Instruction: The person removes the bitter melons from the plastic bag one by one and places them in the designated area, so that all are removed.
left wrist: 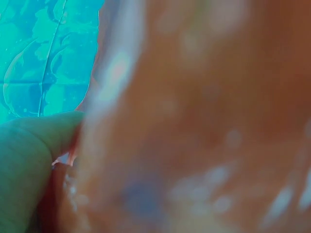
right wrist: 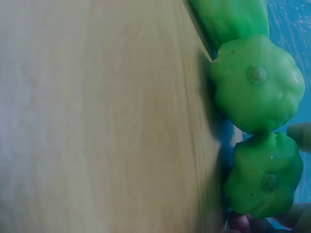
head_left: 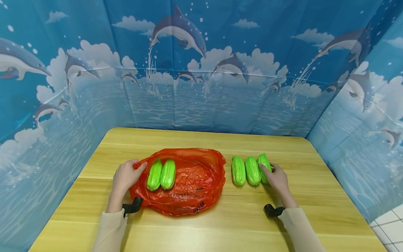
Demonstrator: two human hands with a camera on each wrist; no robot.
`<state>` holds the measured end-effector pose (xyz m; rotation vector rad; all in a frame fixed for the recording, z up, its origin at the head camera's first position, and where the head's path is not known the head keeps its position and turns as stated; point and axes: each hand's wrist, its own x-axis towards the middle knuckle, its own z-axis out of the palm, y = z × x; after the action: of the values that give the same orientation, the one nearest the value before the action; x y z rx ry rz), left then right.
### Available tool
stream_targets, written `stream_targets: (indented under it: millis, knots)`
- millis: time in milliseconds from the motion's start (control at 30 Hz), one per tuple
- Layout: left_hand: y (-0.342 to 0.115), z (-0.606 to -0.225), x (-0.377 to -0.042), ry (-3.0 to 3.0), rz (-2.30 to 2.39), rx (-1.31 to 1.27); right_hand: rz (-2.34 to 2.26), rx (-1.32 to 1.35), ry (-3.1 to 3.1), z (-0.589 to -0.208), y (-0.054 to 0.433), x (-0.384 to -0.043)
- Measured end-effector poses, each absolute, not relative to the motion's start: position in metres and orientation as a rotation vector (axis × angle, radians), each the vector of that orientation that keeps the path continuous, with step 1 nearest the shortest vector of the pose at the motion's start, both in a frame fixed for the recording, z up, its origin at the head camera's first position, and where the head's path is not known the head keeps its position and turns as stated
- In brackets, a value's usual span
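My left hand (head_left: 124,177) pinches the left rim of a red plastic bag (head_left: 198,175), which lies spread with its mouth up. Its blurred film fills most of the left wrist view, beside the thumb (left wrist: 36,145). Two bright green, ridged gourds lie side by side in the bag's left part. To the right of the bag, three more stand in a row: a left gourd (head_left: 238,170), a middle gourd (head_left: 253,170) and a right gourd (head_left: 263,161). Thumb and fingers of my right hand (head_left: 277,178) grip the right gourd, whose knobbed end (right wrist: 267,182) shows in the right wrist view.
The pale wooden table (head_left: 239,224) carries everything and has rounded far corners. A blue dolphin-print curtain (head_left: 201,98) hangs behind it and along both sides. Black wrist cameras sit on both wrists, close over the tabletop.
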<state>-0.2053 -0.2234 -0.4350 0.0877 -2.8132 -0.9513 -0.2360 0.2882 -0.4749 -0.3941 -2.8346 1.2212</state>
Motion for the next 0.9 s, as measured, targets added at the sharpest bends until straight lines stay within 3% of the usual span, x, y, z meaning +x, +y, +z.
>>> stream_targets:
  millis: [900]
  knots:
    - [-0.2229,-0.4335,-0.2056,-2.813,-0.946,0.095,1.310,-0.441,-2.859,-0.4673,0.2964,-0.2336]
